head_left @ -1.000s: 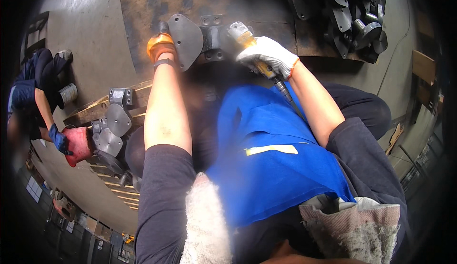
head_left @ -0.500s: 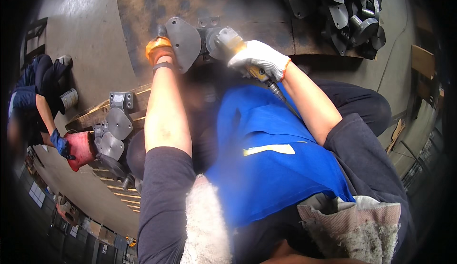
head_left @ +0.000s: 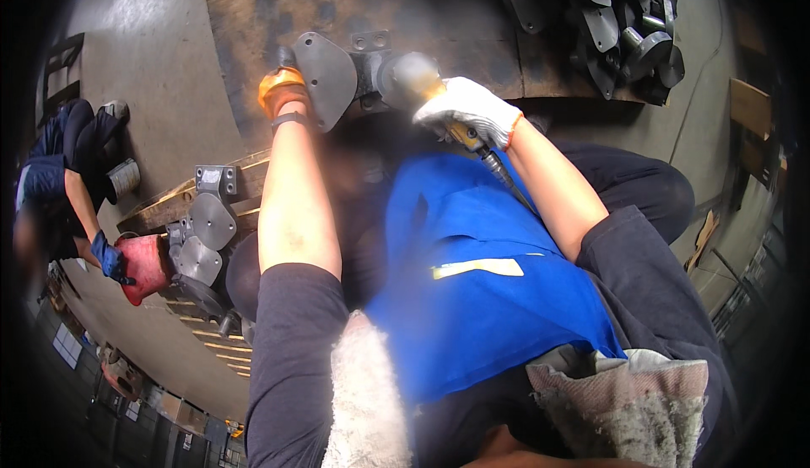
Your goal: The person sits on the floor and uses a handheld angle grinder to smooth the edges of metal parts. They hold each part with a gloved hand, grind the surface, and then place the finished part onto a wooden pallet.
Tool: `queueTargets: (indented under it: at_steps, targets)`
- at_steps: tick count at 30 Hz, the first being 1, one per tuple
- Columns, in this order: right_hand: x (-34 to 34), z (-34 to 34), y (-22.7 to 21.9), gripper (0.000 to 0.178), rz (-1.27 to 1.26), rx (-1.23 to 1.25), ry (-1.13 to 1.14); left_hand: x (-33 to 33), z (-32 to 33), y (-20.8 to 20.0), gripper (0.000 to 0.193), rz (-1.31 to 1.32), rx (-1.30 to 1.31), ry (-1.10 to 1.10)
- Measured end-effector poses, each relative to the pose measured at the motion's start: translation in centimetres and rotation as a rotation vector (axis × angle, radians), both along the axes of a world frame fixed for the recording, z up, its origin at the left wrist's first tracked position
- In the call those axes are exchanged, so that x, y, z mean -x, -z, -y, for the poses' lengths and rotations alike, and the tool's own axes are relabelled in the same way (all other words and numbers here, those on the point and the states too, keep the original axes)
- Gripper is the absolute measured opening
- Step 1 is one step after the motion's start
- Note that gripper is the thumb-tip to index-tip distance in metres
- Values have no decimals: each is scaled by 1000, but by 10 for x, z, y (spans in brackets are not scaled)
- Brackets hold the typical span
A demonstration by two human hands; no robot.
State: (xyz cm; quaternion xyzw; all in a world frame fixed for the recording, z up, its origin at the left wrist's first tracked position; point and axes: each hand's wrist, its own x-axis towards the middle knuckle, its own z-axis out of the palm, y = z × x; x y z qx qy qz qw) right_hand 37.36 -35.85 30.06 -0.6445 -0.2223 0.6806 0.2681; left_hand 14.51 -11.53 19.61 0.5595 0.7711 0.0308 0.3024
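Observation:
A grey metal part lies near the front edge of the worktable, with a large flat plate (head_left: 326, 82), a short arm and a drilled bracket (head_left: 370, 40). At its left end, my left hand (head_left: 283, 90), in an orange glove, is closed on the dark metal stub (head_left: 287, 56). My right hand (head_left: 472, 112), in a white glove, grips a yellow handheld grinder (head_left: 463, 136) with a dark hose trailing toward me. The blurred grinder head (head_left: 418, 76) is over the part's right-hand round plate (head_left: 391, 82); whether they touch is hard to tell.
The brown worktable (head_left: 456, 13) carries a heap of similar metal parts (head_left: 603, 29) at far right. Other parts (head_left: 211, 221) rest on a wooden pallet (head_left: 156, 210) at left. Beyond it, a co-worker's gloved hand (head_left: 108, 257) holds a red bucket (head_left: 145, 270).
My right hand and the grinder have shifted slightly right and toward me along the round plate. My left hand keeps its grip in nearly the same place.

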Motion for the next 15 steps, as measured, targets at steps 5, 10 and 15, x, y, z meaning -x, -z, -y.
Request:
queueTargets:
  at_steps: [5,10,15]
  targets:
    - [8,-9,-7,23,-49,-2,29,3,-4,13,86,2,-29,-27]
    - [-1,-6,-4,30,12,-5,47,1,-3,4,85,-38,24,9]
    - [-7,23,10,23,154,-115,-63,-16,8,-20,84,11,37,-31]
